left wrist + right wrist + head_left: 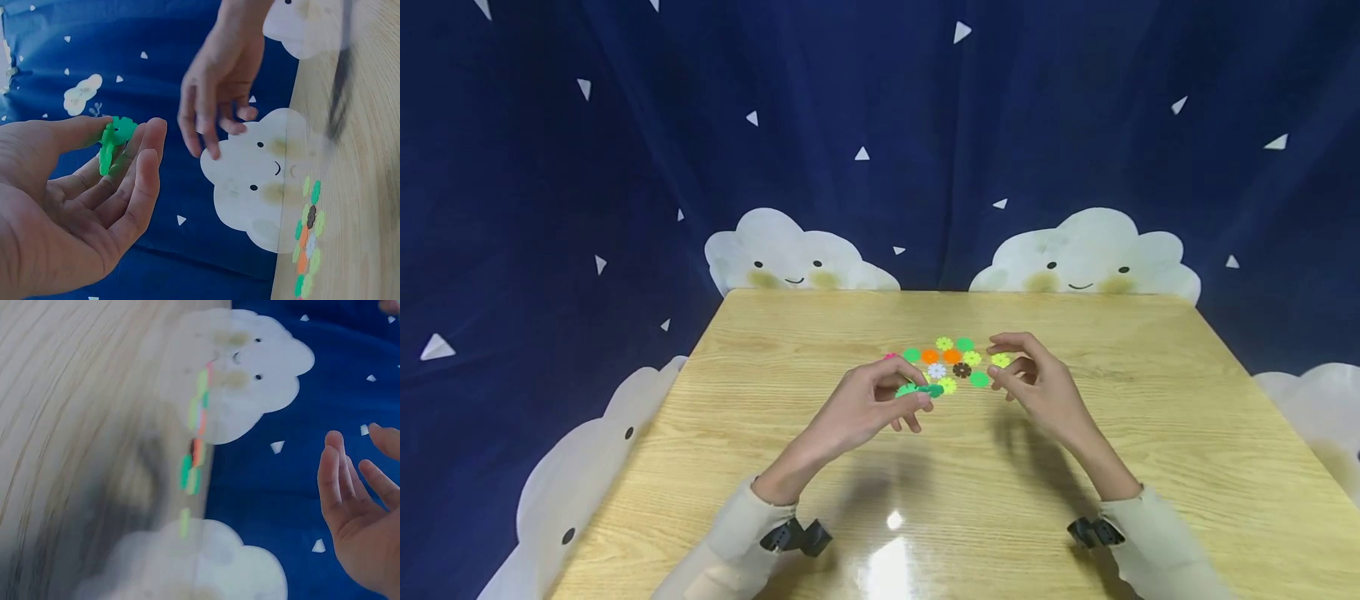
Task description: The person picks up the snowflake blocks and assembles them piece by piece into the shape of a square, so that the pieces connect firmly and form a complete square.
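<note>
My left hand [865, 404] pinches two green notched plastic discs [123, 130] between thumb and fingertips, above the table. In the left wrist view the discs stand at an angle to each other and look joined; the fingers partly cover them. My right hand [1041, 383] hovers to the right with its fingers loosely bent and nothing between them, also seen in the right wrist view. Beyond and between the hands lie flat flower-shaped discs: an orange disc [930, 356], a brown disc [962, 370], a white disc [936, 371], and several yellow and green ones.
The wooden table [760, 350] extends around both hands. Behind it hangs a dark blue curtain [917, 100] with white triangles and smiling clouds. A small black device [795, 536] is strapped at the left cuff, another black device [1095, 532] at the right.
</note>
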A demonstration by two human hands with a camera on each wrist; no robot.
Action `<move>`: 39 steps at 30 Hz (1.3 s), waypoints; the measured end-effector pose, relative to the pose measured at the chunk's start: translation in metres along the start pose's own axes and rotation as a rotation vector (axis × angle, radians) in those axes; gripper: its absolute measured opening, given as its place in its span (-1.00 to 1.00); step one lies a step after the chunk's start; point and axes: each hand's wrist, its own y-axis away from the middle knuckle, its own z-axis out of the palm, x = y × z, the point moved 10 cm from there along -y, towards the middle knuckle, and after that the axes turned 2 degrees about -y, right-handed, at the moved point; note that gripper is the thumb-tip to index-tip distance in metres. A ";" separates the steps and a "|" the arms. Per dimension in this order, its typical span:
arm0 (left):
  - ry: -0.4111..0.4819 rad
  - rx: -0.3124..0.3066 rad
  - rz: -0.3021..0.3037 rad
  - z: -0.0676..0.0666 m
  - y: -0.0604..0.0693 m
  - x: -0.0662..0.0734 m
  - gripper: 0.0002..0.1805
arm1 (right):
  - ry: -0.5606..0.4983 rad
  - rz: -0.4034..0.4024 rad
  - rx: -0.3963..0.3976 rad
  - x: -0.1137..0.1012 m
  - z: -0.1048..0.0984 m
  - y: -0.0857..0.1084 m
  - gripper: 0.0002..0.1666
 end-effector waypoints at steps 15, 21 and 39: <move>-0.024 0.030 -0.044 -0.009 0.006 -0.007 -0.75 | -0.051 0.280 -0.177 0.091 0.019 -0.022 -0.37; -0.036 0.037 -0.040 -0.011 0.006 -0.007 -0.75 | -0.094 0.408 -0.259 0.119 0.036 -0.023 -0.31; -0.020 0.029 -0.055 -0.010 0.006 -0.008 -0.76 | 0.039 0.507 -0.115 0.137 0.045 -0.026 -0.51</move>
